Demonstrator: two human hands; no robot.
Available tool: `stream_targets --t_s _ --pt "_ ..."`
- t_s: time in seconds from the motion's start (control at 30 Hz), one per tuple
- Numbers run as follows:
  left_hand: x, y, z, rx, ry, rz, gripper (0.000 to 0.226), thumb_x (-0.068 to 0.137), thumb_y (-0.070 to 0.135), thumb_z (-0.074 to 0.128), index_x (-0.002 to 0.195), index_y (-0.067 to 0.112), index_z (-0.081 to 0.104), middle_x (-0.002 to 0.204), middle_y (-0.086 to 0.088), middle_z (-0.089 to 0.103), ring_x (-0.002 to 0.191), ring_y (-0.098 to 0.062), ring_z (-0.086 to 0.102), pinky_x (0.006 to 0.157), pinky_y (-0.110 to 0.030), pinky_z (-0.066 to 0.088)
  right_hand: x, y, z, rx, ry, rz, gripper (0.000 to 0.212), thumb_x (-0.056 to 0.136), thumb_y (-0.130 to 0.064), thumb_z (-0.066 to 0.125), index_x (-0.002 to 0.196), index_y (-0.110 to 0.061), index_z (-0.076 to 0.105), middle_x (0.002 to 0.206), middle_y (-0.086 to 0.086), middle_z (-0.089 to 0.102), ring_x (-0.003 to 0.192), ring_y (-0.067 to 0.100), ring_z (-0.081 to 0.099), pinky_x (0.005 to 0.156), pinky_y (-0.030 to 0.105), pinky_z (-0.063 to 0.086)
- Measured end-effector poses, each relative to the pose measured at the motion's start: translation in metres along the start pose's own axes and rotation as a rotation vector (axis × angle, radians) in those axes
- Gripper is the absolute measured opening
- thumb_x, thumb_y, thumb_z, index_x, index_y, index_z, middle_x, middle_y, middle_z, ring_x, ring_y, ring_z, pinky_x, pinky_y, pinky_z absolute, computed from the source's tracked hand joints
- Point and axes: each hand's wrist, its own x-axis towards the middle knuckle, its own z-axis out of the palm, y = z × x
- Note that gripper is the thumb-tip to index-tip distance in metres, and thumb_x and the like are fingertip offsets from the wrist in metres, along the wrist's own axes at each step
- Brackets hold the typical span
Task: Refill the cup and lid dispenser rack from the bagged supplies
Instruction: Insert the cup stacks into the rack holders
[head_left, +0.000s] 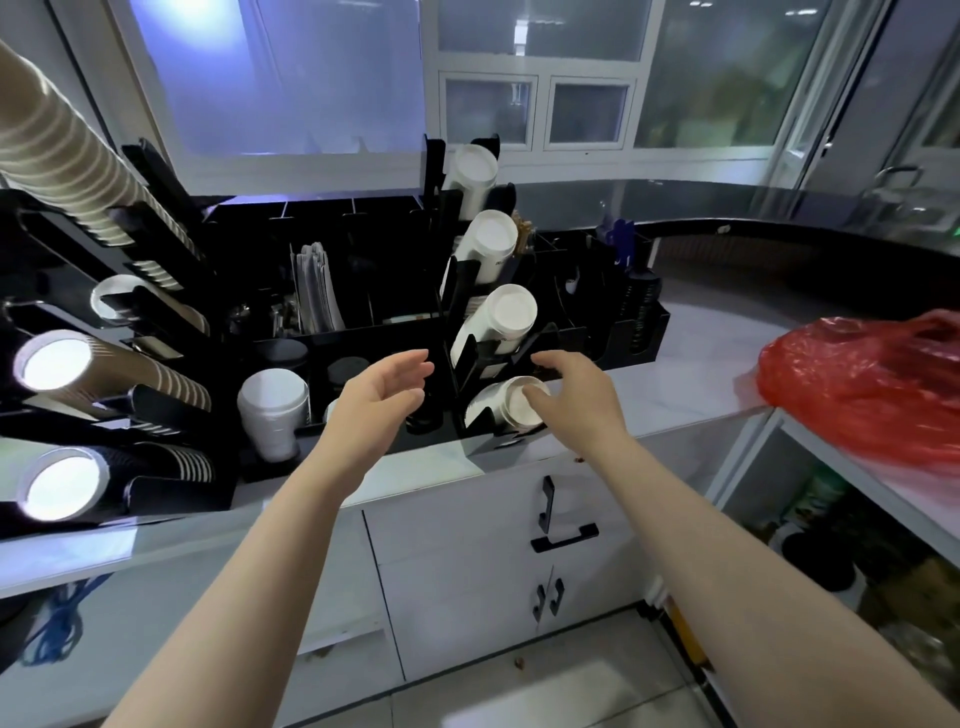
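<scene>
Right hand (574, 395): fingers loosely spread and bent, holding nothing; fingertips at the rim of the lowest white cup stack (511, 408), contact not certain.
Left hand (384, 397): open, palm turned inward, fingers relaxed and empty, raised in front of the rack's central partition.
Dispenser rack (363, 332): black, made of flat panels, standing on the pale countertop (691, 353) against the window wall; it comprises angled cup cradles and open-topped lid bins.
Central cradle column: four tiers of white paper cups lying tilted, bases toward the camera; top stack (470, 174), second stack (491, 244), third stack (506, 317), then the lowest stack beside the right hand.
Left cradle column: ribbed brown-and-cream paper cups (57, 140) in a long slanted stack at top; below it two further ribbed stacks with bright round bases (54, 366), and a dark ribbed stack (65, 486) lowest.
Front lid bins: one bin holds a stack of white domed lids (272, 408); the neighbouring bins behind hold black lids (283, 353), partly hidden.
Rear compartment: upright flat white paper items (317, 288), kind not discernible.
Right end of rack: a column of black lids (641, 306) in a side holder.
Red plastic bag (862, 384): crumpled and bulging, lying on the countertop well to the right of the rack; contents not visible.
Cabinet below: white doors with black handles (563, 538).
</scene>
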Motion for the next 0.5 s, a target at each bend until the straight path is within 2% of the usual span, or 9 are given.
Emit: stream_targets --t_s 0.2,0.27,0.37,0.43,0.5 --pt "-0.002 0.007 -0.011 0.028 -0.025 0.063 0.046 0.092 0.001 0.050 0.128 0.030 0.055 0.114 0.017 0.066 0.108 0.005 0.059 0.083 -0.009 0.045 -0.007 -0.027 -0.008 0.115 0.014 -0.007 0.032 0.088 -0.028 0.064 0.119 -0.021 0.065 0.117 -0.009 0.065 0.110 0.006 0.056 0.092 0.019 0.039" --pt "-0.004 0.013 -0.017 0.035 -0.017 0.087 0.047 0.091 0.000 0.051 0.126 0.032 0.055 0.111 0.019 0.066 0.107 0.006 0.059 0.085 -0.011 0.044 -0.009 -0.040 -0.010 0.141 0.014 -0.030 0.028 0.088 -0.028 0.065 0.115 -0.022 0.067 0.112 -0.011 0.067 0.106 0.002 0.057 0.089 0.016 0.040" --pt "-0.012 0.029 -0.031 0.055 0.006 0.135 0.048 0.090 -0.002 0.050 0.125 0.030 0.056 0.109 0.021 0.066 0.108 0.006 0.059 0.089 -0.011 0.045 -0.010 -0.068 -0.010 0.173 -0.005 -0.094 0.027 0.088 -0.026 0.065 0.113 -0.020 0.069 0.106 -0.011 0.069 0.097 -0.002 0.059 0.080 0.003 0.038" --pt "-0.018 0.044 -0.045 0.069 0.027 0.174 0.049 0.090 -0.004 0.049 0.123 0.032 0.054 0.112 0.018 0.065 0.110 0.003 0.058 0.094 -0.017 0.044 -0.011 -0.093 -0.008 0.206 -0.012 -0.146 0.024 0.088 -0.027 0.065 0.111 -0.021 0.069 0.102 -0.013 0.069 0.094 -0.005 0.059 0.081 0.002 0.040" --pt "-0.029 0.057 -0.063 0.069 0.054 0.223 0.050 0.090 -0.006 0.049 0.126 0.027 0.053 0.115 0.014 0.064 0.112 0.003 0.057 0.097 -0.018 0.045 -0.013 -0.119 -0.005 0.241 -0.017 -0.209 0.022 0.088 -0.028 0.065 0.109 -0.023 0.069 0.098 -0.017 0.068 0.093 -0.007 0.060 0.081 0.004 0.041"
